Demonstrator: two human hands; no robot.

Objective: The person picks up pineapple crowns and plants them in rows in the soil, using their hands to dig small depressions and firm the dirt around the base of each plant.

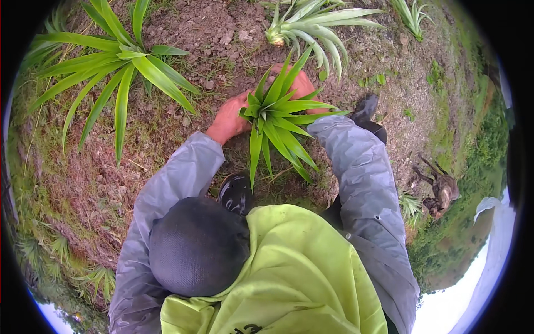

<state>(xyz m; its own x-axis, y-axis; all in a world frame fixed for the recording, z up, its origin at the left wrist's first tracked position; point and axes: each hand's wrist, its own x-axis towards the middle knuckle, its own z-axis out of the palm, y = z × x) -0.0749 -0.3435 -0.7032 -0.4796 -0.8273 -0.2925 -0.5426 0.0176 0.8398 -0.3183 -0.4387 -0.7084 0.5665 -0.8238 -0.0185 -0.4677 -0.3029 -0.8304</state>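
Observation:
A young pineapple plant (pixel 272 114) with bright green, pointed leaves stands in front of me at the soil. Both of my hands are low around its base. My left hand (pixel 231 118) comes in from the left, its fingers going out of sight under the leaves. On the far right side of the plant is my right hand (pixel 300 84), bent down toward the ground and partly covered by leaves. Whether either hand grips the stem or presses the soil is hidden. Grey sleeves cover both my forearms.
A larger pineapple plant (pixel 125 61) grows at the far left. A paler, uprooted-looking one (pixel 300 28) lies beyond my hands, and another (pixel 411 16) farther right. My dark boots (pixel 236 192) flank the plant. A brown dog-like animal (pixel 443 189) is at right, near the grassy slope.

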